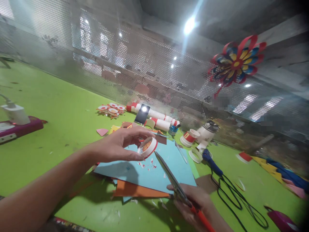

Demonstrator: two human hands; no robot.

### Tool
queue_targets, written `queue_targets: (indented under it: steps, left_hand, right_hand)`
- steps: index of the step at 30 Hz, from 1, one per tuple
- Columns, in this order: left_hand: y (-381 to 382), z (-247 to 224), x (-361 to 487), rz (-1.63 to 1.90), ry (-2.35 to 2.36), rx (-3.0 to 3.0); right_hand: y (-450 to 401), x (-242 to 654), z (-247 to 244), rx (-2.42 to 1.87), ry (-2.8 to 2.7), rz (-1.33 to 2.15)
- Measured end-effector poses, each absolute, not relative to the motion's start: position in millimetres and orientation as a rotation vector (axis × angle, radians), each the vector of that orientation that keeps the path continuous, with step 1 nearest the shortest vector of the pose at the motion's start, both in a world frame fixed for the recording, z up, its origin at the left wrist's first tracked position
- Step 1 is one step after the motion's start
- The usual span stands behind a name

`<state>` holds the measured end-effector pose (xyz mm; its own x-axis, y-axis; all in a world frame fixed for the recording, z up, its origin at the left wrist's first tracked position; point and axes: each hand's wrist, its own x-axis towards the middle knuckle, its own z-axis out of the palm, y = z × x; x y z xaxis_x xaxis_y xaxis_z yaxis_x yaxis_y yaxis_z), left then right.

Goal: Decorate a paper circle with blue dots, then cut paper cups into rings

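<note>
My left hand (127,143) grips a short white paper cup piece (150,149) with a red rim and an orange printed pattern, holding it tilted above a light blue paper sheet (116,169). In my right hand (193,201) is a pair of scissors (172,178) with red handles. The blades look closed, and their tip lies close to the red rim of the cup piece. Small red and white paper scraps (152,166) are scattered on the blue sheet beneath. An orange paper (137,189) sticks out from under it.
A glue gun (212,161) with a black cord lies to the right. Beyond the sheet are a phone (142,113), white and red paper rolls (159,124), cut cups (189,138) and several round cup pieces (113,111). A purple power strip (33,125) is at left.
</note>
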<state>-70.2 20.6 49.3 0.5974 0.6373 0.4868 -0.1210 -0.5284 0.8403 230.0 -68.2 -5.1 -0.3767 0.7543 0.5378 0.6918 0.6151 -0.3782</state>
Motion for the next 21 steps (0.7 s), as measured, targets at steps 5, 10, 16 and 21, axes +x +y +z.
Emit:
queue_targets:
  steps: [5, 10, 16, 21]
  left_hand:
    - [14, 53, -60, 1.069, 0.464, 1.849]
    - [10, 43, -48, 1.097, 0.492, 1.827]
    - [7, 40, -40, 1.131, 0.536, 1.84]
    - [5, 39, -36, 1.176, 0.55, 1.791]
  right_hand:
    - [-60, 238, -23, -1.129, -2.135, 0.032]
    - [-56, 245, -19, -1.091, -2.265, 0.048]
    - [-67, 238, -15, -1.142, -2.199, -0.103]
    - [-73, 236, -14, -1.163, -2.205, -0.114]
